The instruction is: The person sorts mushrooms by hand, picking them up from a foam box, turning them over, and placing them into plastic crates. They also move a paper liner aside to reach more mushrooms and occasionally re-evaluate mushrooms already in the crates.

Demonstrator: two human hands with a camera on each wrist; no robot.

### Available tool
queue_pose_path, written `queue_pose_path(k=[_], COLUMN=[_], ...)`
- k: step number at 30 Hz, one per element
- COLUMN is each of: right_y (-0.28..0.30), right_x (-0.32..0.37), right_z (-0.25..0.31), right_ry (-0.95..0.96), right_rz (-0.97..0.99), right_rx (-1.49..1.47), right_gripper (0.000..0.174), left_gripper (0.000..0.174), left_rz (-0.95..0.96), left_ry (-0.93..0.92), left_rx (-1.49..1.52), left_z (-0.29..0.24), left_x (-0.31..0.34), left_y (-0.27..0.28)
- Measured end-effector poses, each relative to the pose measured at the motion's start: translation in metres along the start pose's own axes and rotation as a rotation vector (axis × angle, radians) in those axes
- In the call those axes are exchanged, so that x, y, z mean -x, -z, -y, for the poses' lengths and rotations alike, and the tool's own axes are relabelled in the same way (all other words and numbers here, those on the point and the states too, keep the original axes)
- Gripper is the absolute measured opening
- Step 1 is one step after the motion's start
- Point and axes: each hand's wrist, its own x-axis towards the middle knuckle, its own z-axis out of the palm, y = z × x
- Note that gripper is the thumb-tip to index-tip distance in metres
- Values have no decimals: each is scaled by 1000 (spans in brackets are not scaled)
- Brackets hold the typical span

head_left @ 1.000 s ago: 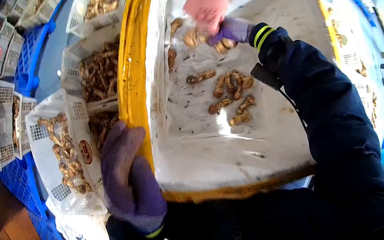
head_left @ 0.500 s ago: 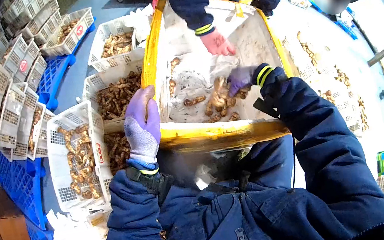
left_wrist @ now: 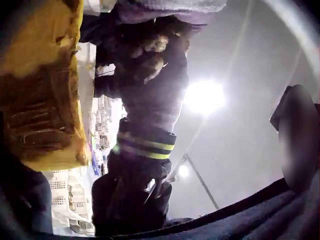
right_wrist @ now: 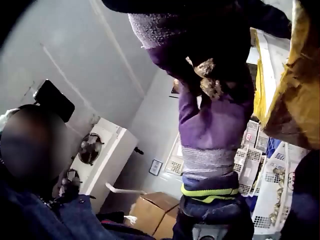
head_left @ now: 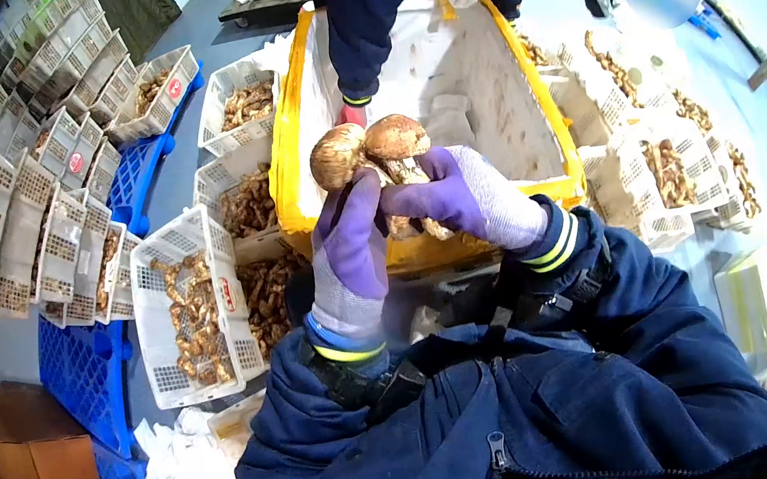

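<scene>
In the head view, two brown-capped mushrooms [head_left: 397, 138] stand side by side above the near end of a yellow-taped white foam box [head_left: 494, 109]. My purple-gloved left hand [head_left: 349, 245] grips the left one below its cap. With the thumb across the stem, my gloved right hand [head_left: 468, 197] holds the right one. Pale stem ends poke out under the fingers. From below, the left wrist view has the stems [left_wrist: 154, 65] against my right hand, and the right wrist view has stem ends [right_wrist: 211, 86] between both gloves.
Another person leans over the box's far side, a reddish hand [head_left: 353, 115] inside it. White crates [head_left: 152, 309] of mushrooms stand along the left, stacked crates [head_left: 27, 228] and blue pallets [head_left: 87, 375] beyond them. More crates [head_left: 667, 177] line the right. A cardboard box [head_left: 46, 468] sits lower left.
My right hand has come up out of the box with mushrooms. My left hand has left the box's left edge and joined it. The other person's hand has shifted to the left side.
</scene>
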Motion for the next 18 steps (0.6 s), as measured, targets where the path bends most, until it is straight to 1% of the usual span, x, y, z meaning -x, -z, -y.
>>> queue_pose_path(k=[1, 2, 4, 5, 6, 8, 9, 12, 13, 14, 16, 17, 18], right_y=[-1, -1, 3, 12, 24, 29, 32, 39, 35, 34, 41, 42, 45], right_x=[6, 12, 23, 21, 23, 29, 32, 42, 49, 55, 57, 58, 59], right_z=[-2, -5, -13, -31, -35, -43, -48, -57, -53, -54, -64, -67, -71], right_ry=[-13, -2, 18, 224, 388, 170, 125, 154, 72, 109, 147, 125, 136], right_rz=[-12, -31, -72, -21, 36, 27, 82, 200, 77, 50, 104, 77, 115], right_rx=[121, 34, -139, -216, -109, -685, -838, -988, -955, -977, -1011, -1036, -1066], right_gripper=[24, 25, 28, 33, 31, 40, 45, 48, 61, 60, 57, 54, 51], left_gripper=[37, 38, 41, 44, 45, 46, 49, 50, 50, 49, 49, 49, 49], left_rz=[-3, -28, 75, 63, 44, 11, 31, 118, 106, 81, 168, 177, 177], left_ry=[51, 139, 215, 215, 246, 311, 304, 333, 342, 355, 376, 362, 356], left_rx=[-7, 128, 156, 108, 108, 110, 110, 165, 166, 135, 178, 132, 148], left_z=[-4, -7, -2, -1, -2, -4, 0, 4, 2, 3, 10, 12, 11], left_x=[2, 6, 8, 10, 12, 13, 13, 14, 16, 16, 12, 12, 13], left_y=[-3, -9, 5, 8, 9, 11, 16, 23, 17, 16, 23, 24, 18])
